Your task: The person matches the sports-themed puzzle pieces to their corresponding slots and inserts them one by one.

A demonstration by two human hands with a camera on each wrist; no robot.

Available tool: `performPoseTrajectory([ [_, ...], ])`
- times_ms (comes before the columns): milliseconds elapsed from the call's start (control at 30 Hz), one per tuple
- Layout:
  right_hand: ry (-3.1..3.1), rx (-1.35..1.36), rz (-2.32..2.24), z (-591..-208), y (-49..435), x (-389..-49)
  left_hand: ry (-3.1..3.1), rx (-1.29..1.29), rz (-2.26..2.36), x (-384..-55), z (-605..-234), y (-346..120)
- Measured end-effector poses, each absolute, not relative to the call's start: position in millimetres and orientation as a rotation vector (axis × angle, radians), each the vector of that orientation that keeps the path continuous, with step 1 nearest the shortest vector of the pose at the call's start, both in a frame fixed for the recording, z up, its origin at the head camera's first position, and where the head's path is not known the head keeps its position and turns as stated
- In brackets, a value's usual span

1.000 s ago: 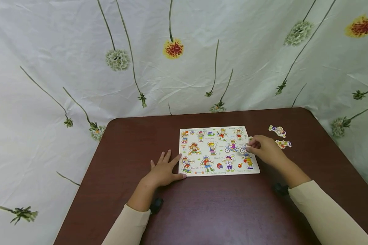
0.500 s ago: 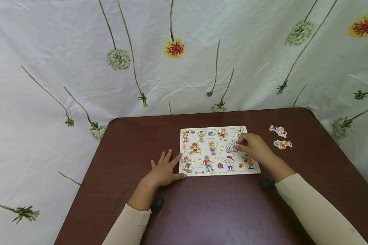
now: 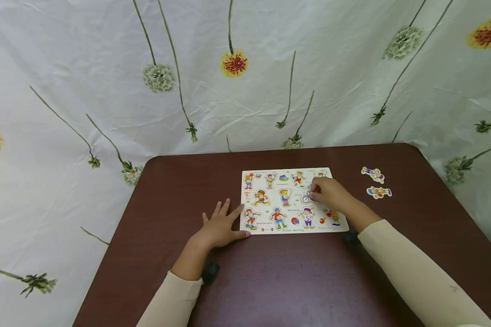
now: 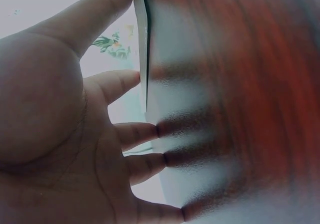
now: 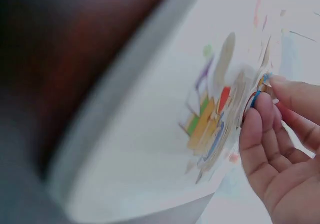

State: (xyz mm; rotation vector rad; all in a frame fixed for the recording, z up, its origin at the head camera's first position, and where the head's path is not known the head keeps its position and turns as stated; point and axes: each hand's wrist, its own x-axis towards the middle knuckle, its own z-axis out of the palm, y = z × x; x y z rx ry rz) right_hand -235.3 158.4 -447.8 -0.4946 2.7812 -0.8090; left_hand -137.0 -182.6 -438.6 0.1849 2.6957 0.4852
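Note:
A white puzzle board with colourful sports figures lies flat on the table. Spread out, my left hand rests at its left edge; thumb and forefinger touch the board's rim in the left wrist view. Over the right part of the board, my right hand pinches a cyclist puzzle piece, a wheel of which shows beside the fingertips. In the right wrist view the fingers and thumb hold the piece close over the board, mostly covering it.
Two loose figure pieces, one purple and white and one yellow and blue, lie right of the board. The dark brown table ends at a flowered white cloth behind.
My right hand has moved left with the cyclist piece, from the board's right edge to over the printed cyclist spot. My left hand has stayed at the left edge.

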Motion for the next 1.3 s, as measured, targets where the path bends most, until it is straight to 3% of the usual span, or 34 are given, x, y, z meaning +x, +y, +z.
performPoseTrajectory([
  [733, 2.691, -0.408, -0.869, -449, 160, -236, 2.689, 0.172, 0.483, -136, -435, -183],
  [1300, 2.595, -0.145, -1.462, -447, 178, -222, 2.684, 0.182, 0.484, -137, -437, -182],
])
